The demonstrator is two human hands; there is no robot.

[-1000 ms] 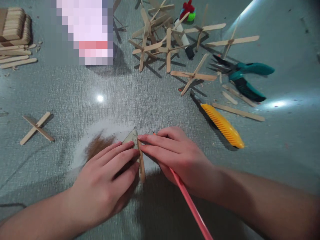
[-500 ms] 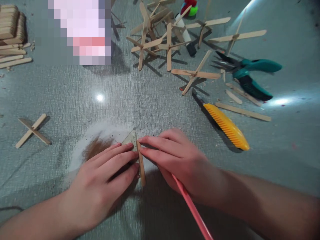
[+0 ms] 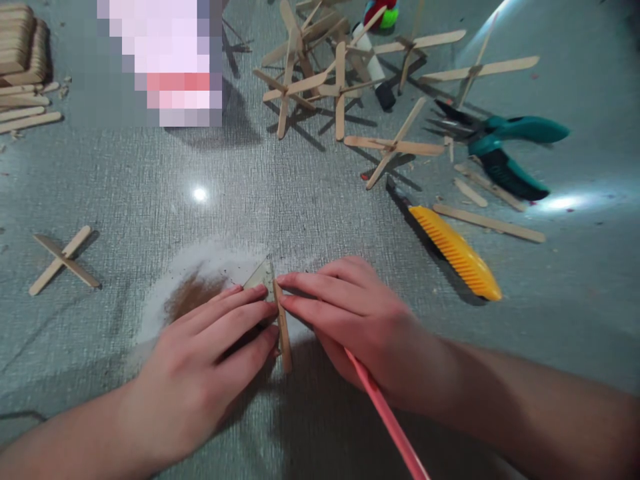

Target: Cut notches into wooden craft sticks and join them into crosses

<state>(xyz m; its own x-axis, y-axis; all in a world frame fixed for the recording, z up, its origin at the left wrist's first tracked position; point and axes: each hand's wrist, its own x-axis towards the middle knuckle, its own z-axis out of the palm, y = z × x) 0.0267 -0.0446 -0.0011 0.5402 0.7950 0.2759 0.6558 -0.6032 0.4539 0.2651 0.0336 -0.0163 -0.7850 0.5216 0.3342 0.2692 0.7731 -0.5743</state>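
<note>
My left hand (image 3: 200,367) lies with its fingers stretched and apart, pressing down on a clear set square (image 3: 260,273). Its fingertips reach the edge of a wooden craft stick (image 3: 283,333), which stands nearly upright in the picture, beside the set square. From the other side, my right hand (image 3: 357,320) rests its index and middle fingertips against the stick's upper end. A pink pencil (image 3: 385,413) is tucked in that hand, its shaft running down to the bottom edge; its tip is hidden under the fingers. Most of the set square is covered.
A yellow utility knife (image 3: 455,253) and teal-handled pliers (image 3: 500,147) lie to the right. Several crossed craft sticks (image 3: 340,93) stand at the back; another crossed pair (image 3: 65,259) is at left. Stacked sticks (image 3: 20,47) fill the far left corner. A white glue stick (image 3: 373,63) lies behind.
The view has shifted very slightly. Both hands, the craft stick and the pink pencil otherwise keep their places.
</note>
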